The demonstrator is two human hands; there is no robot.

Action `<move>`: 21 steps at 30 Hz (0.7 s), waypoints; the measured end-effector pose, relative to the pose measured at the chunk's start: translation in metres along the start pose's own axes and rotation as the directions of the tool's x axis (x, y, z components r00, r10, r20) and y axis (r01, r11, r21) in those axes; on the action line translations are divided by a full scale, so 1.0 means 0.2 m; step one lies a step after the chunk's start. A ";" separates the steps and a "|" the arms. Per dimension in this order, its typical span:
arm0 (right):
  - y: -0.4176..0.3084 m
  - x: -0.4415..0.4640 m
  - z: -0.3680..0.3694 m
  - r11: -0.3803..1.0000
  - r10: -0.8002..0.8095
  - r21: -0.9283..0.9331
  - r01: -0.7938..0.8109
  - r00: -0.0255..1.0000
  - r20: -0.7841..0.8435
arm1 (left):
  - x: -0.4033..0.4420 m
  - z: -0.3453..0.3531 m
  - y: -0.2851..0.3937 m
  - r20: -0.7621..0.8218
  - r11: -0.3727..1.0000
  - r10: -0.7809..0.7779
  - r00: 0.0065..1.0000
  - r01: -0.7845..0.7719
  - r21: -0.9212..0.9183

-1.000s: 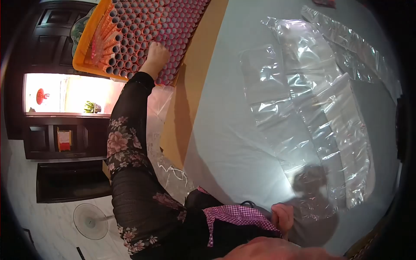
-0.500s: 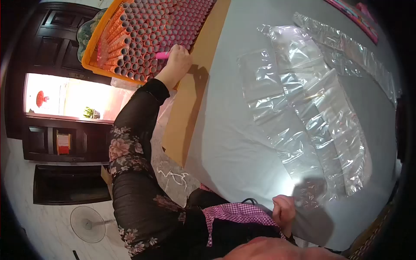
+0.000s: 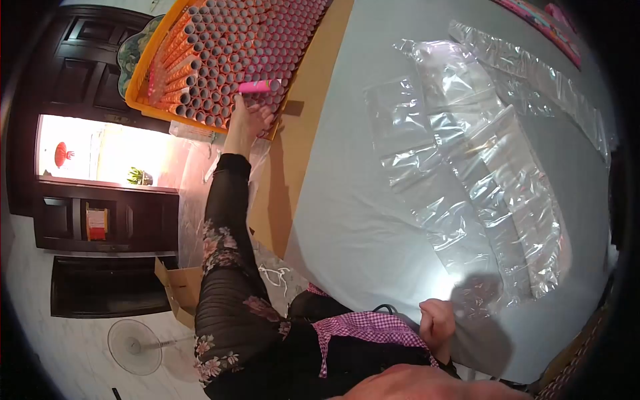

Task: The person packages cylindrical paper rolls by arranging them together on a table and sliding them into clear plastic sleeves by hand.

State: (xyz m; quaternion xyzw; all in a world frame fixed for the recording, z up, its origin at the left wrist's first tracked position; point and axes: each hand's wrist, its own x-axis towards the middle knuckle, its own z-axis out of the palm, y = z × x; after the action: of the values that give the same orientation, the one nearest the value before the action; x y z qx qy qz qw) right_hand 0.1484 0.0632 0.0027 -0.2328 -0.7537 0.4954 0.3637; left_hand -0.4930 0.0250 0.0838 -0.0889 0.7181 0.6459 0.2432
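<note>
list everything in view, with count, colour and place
upright tubes: many, orange and pink, in crate
loose tube: one, pink, across their tops
crate: one, orange-yellow, upper left
cardboard: one sheet, brown, beside crate
bags: several, clear, on cloth
cloth: one, pale grey, centre
patterned item: count unclear, pink, top right
cabinetry: dark brown, left
ornament: one, red, lit niche
plant: one, green, same niche
fan: one, whitish, lower left
open box: one, brown, behind sleeve
cord: white, floor
checked fabric: pink, lap
left hand: open, by loose tube
right hand: curled, near lap
</note>
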 end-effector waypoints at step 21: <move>-0.09 0.01 -0.01 0.987 0.141 -0.080 -0.138 0.990 0.030 | -0.30 0.77 -0.22 0.157 0.695 0.248 0.956 -0.062 -0.717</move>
State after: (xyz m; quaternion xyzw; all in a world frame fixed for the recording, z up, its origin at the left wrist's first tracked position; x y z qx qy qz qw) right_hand 0.1486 0.0576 0.0199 -0.2901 -0.7606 0.4939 0.3055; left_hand -0.3855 0.1564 0.0655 -0.0345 0.3870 0.8947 0.2204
